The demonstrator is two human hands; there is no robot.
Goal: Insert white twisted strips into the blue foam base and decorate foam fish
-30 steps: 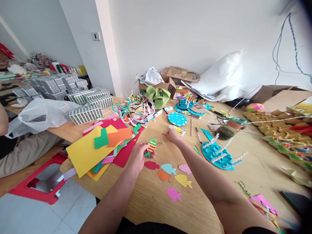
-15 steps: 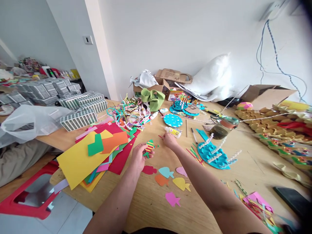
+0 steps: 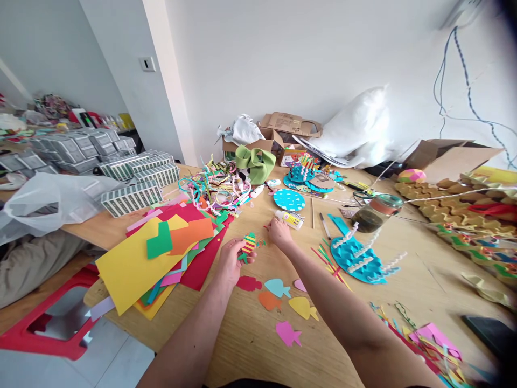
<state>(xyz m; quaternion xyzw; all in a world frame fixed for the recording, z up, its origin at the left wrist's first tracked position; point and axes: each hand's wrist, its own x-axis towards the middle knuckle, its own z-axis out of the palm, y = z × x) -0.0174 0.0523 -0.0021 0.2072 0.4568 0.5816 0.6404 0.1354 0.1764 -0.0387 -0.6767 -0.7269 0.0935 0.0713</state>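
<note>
My left hand (image 3: 231, 260) holds a green paper fish (image 3: 249, 244) with red and yellow stripes, pinched between thumb and fingers above the table. To its right, my right hand (image 3: 279, 233) is closed in a pinch, and a small red paper strip (image 3: 266, 228) pokes out at its fingertips. Just beyond that hand a white and yellow glue bottle (image 3: 290, 220) lies on its side. Small coloured paper bits (image 3: 260, 243) lie between my hands. Below them are several cut-out fish, among them a red fish (image 3: 249, 283), a yellow fish (image 3: 302, 307) and a pink fish (image 3: 288, 333).
Coloured paper sheets (image 3: 133, 269) are piled on the left. A blue egg-carton piece (image 3: 357, 258) with twisted white stems stands right of my forearm, near thin paper strips (image 3: 329, 261). Further right are a dark glass jar (image 3: 375, 213), egg trays (image 3: 440, 202) and paper scraps (image 3: 436, 342).
The view has shifted slightly, so things on the right sit further right. My right hand is a little closer in below the glue bottle. The left hand still grips the striped fish.
</note>
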